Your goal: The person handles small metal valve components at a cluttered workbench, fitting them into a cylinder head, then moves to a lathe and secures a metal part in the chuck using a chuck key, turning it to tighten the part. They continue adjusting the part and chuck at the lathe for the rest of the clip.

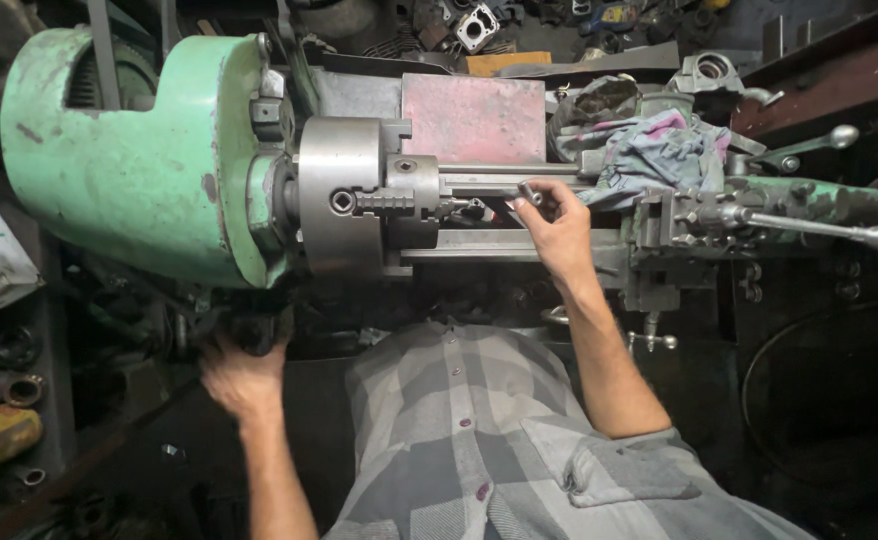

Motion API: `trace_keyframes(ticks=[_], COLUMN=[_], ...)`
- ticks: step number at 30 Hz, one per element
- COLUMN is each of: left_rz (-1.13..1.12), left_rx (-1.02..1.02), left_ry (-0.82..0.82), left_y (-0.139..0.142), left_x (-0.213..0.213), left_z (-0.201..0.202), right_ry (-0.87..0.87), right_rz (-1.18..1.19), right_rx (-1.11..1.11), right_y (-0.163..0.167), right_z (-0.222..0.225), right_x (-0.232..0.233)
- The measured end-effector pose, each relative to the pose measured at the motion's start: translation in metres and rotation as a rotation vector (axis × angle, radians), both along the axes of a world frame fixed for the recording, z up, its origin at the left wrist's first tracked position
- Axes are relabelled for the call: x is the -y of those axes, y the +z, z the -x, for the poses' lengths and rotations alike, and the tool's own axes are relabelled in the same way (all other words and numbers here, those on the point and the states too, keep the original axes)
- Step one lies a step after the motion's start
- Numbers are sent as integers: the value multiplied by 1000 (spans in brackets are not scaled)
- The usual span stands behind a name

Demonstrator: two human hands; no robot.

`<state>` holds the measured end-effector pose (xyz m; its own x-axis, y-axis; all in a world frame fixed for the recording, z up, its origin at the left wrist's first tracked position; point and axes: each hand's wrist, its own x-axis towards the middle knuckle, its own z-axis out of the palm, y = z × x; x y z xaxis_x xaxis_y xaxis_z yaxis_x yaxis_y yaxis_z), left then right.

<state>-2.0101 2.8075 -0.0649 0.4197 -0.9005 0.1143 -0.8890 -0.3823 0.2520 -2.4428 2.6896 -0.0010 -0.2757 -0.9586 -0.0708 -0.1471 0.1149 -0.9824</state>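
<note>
Pinching a small steel part [529,192] at the chuck's [354,195] three o'clock, the right hand [557,235] has its grip nearly closed. Fingers should stay clear of the jaws. The left hand [244,375], at seven o'clock, wraps a dark lever [256,332].

The lathe bed [519,245] runs level from the green headstock [129,160] on the left to the carriage [679,235] on the right, its grey steel ways bare in between. A crumpled rag [649,150], blue-grey with pink patches, lies on top of the carriage, just behind its long chrome-knobbed handles [819,228]. Behind the bed, a worn red-pink metal plate [474,115] stands against the machine, with dark loose metal parts [479,25] heaped on the shelf beyond it.
</note>
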Motion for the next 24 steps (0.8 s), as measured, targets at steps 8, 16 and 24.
trace_keyframes(ticks=[8, 16, 24], left_rz=[226, -262, 482], left_rx=[-367, -214, -265], left_ry=[153, 250, -357], left_y=[-60, -5, 55], left_x=[0, 2, 23], left_z=[10, -8, 41], right_ry=[-14, -22, -44], right_rz=[53, 42, 54], right_rx=[92, 115, 80], right_y=[3, 2, 1], right_z=[-4, -8, 1], right_x=[7, 4, -2])
